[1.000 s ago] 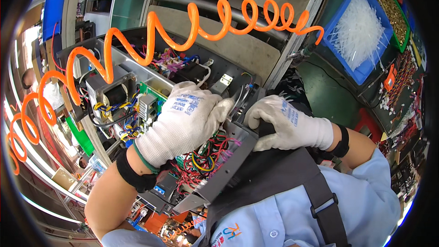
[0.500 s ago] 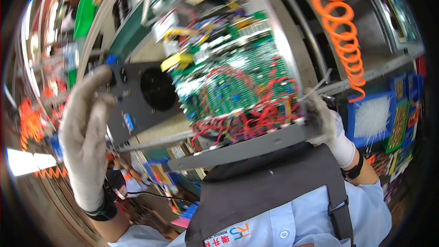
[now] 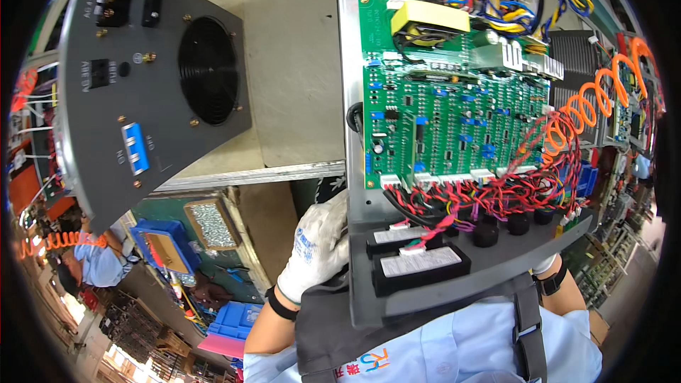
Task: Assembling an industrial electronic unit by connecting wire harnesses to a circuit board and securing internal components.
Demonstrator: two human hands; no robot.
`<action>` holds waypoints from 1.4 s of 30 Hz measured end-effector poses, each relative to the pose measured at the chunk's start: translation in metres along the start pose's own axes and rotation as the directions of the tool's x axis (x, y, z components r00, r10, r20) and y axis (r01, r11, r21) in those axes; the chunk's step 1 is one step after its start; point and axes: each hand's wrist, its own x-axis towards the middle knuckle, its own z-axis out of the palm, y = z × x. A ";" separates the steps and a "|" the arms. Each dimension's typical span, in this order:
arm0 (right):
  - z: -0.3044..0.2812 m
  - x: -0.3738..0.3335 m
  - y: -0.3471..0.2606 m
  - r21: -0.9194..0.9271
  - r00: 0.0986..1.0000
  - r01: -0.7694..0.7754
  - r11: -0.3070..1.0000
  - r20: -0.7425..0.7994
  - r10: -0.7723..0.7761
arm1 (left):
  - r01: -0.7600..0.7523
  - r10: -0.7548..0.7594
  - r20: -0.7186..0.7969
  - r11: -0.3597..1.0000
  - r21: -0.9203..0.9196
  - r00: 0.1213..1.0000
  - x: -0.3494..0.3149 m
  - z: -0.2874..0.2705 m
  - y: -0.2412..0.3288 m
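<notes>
An open metal equipment chassis (image 3: 360,245) is in front of me, tilted toward my lap. It carries a green circuit board (image 3: 443,128) with a yellow-wrapped transformer (image 3: 430,20) and bundles of red wires (image 3: 489,188). Two black panel meters (image 3: 420,269) and several round black knobs sit along its grey front panel (image 3: 482,280). My left hand (image 3: 316,245), in a white glove, is closed at the chassis's left edge, fingertips hidden behind it. Only a bit of my gloved right hand (image 3: 545,264) shows below the front panel's right end; its fingers are hidden.
A dark grey panel (image 3: 159,78) with a round fan grille stands on the bench (image 3: 291,64) at left. An orange coiled hose (image 3: 592,103) hangs at right. Blue bins (image 3: 234,319) are low at left. Another person (image 3: 99,259) is at far left.
My left hand, raised and open beside the chassis before, has come down to its left edge. The chassis has swung right in view and its board faces me more squarely. My right hand is now mostly hidden.
</notes>
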 end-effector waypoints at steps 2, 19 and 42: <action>0.001 0.002 -0.008 -0.010 0.999 -0.038 0.999 0.002 0.038 | -0.006 0.006 -0.003 1.000 -0.010 1.000 0.005 -0.006 0.005; 0.015 0.001 -0.006 -0.100 0.992 -0.112 0.989 -0.076 0.105 | 0.688 -0.647 -0.236 0.697 0.204 0.725 -0.089 -0.083 -0.111; 0.143 0.012 0.176 0.593 0.728 -0.598 0.540 0.120 0.675 | 0.941 -0.771 -0.558 0.335 0.056 0.307 -0.223 -0.121 -0.280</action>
